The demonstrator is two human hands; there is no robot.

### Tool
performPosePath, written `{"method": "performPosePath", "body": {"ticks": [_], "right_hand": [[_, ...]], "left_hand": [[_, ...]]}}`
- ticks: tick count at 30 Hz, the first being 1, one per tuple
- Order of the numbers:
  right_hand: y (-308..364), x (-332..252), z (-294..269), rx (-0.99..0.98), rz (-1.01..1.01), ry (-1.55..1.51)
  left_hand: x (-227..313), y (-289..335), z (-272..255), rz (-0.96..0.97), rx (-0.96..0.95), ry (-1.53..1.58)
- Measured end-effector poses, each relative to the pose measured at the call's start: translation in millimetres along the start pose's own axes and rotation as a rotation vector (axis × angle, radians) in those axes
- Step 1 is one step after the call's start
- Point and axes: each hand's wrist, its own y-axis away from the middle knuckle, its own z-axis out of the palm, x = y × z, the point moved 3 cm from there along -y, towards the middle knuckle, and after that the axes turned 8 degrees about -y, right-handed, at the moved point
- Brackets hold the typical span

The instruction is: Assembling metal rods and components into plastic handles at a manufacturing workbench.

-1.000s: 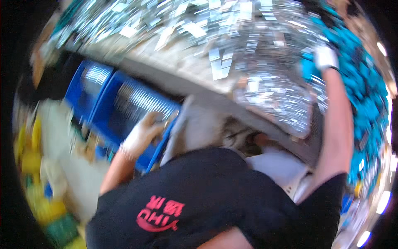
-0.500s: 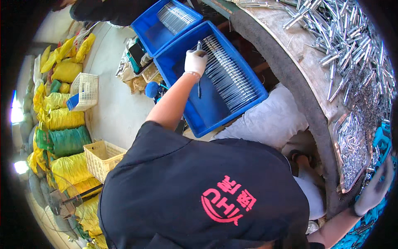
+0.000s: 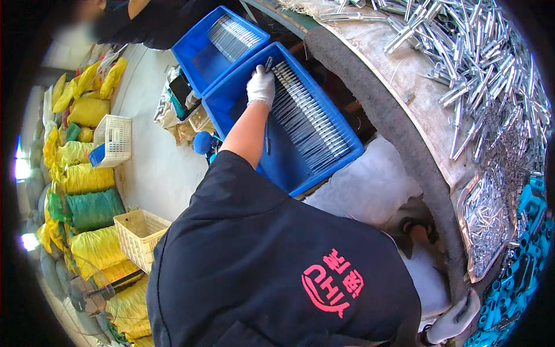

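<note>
My left hand (image 3: 261, 87), in a white glove, is closed around a slender metal rod (image 3: 269, 62) over the larger blue bin (image 3: 217, 95). The rod's top end rises above my fist, and its thin dark lower part shows below beside my forearm. To the right of this hand, a long row of similar rods (image 3: 309, 104) lies side by side in the bin, thick silver ends toward the upper right. My right hand (image 3: 457, 318), in a white glove with a dark grey patch, is low at the right, beside the teal parts (image 3: 506, 289). Its fingers cannot be made out clearly.
A second blue bin (image 3: 196, 43) with rods adjoins the first. Heaped metal tubes (image 3: 457, 63) and a tray of small metal pieces (image 3: 488, 231) lie on the right-hand table. Yellow sacks (image 3: 92, 179) and cream crates (image 3: 141, 231) line the left. Another person's dark clothing (image 3: 156, 23) shows at top.
My right hand has drawn back from the far right rim toward my body, down and left. My left hand still grips the rod and sits slightly farther left and higher relative to the row.
</note>
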Motion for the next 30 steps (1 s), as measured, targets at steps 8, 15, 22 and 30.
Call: {"method": "performPosePath", "body": {"ticks": [8,15,22,30], "right_hand": [[2,2,5,-0.042,-0.023,-0.033],[19,43,9,-0.162,-0.012,0.011],[11,50,28,-0.241,-0.140,-0.105],[-23,-40,22,-0.237,-0.388,-0.630]], "left_hand": [[-6,-3,7,-0.018,0.001,0.025],[-1,-6,12,-0.033,-0.002,0.066],[-8,-9,18,0.140,0.100,-0.072],[54,69,-111,0.415,0.395,0.099]]}}
